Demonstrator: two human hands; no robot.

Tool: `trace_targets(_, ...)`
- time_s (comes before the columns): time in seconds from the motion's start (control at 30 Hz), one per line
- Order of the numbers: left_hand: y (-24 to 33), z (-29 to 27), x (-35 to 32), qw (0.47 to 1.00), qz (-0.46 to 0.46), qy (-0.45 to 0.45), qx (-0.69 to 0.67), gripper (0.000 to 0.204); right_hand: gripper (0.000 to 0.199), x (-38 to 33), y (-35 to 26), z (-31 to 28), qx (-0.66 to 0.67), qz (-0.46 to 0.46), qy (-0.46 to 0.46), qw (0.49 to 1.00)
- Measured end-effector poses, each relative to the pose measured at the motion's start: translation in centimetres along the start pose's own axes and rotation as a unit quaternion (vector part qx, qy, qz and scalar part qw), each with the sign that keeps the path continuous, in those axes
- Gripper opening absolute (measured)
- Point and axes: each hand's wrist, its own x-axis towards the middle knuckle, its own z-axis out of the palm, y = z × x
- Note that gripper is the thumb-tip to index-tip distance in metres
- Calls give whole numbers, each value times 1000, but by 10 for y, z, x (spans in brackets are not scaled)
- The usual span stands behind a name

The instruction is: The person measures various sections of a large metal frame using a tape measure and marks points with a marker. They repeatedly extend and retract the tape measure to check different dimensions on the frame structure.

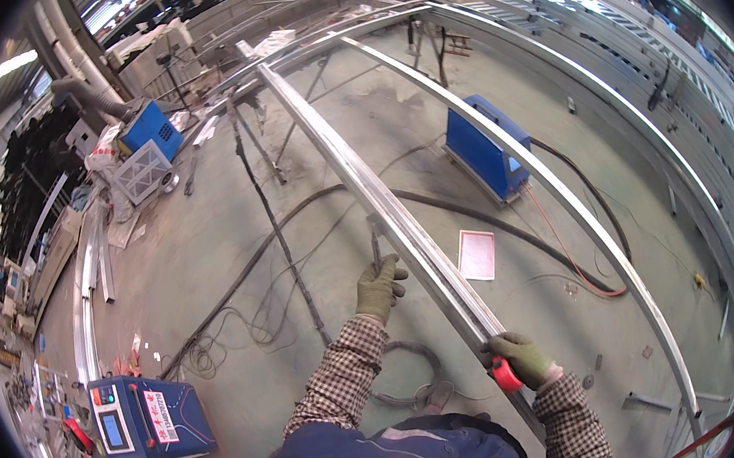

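A long silver metal profile (352, 172) runs away from me, raised above the floor. My right hand (526, 359), in a green glove, is closed around a red tape measure (506, 375) against the profile's near end. Left of the profile is my left hand (378, 289), also gloved. Its fingers are closed on a thin dark tool (376, 248) that points away from me, its far end close to the profile's side. What kind of tool it is I cannot make out.
Another long metal bar (520, 155) runs to the right of the profile. On the floor are a blue machine (488, 149), a white sheet (476, 254) and dark cables (463, 208). A blue machine with a screen (150, 419) stands at lower left. Metal frames (629, 85) fill the far right.
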Motion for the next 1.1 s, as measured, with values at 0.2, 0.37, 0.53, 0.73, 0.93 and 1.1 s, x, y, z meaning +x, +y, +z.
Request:
trace_targets(0.2,-2,24,-50,973,153,-131,109,43,40,-110,52,-37,-121,44,53,990)
trace_targets(0.37,-8,89,-132,902,111,-358,216,38,49,-195,118,-61,-195,69,98,974)
trace_targets(0.53,-39,160,-218,772,86,-547,312,28,41,-275,177,-83,-145,49,121,981)
trace_targets(0.73,-123,237,-349,638,152,-658,370,30,42,-407,270,-125,-160,51,196,966)
trace_targets(0.93,-175,299,-477,536,165,-710,426,39,44,-508,339,-171,-191,42,223,955)
trace_targets(1.1,-200,340,-557,482,165,-718,474,42,35,-567,384,-199,-177,40,248,952)
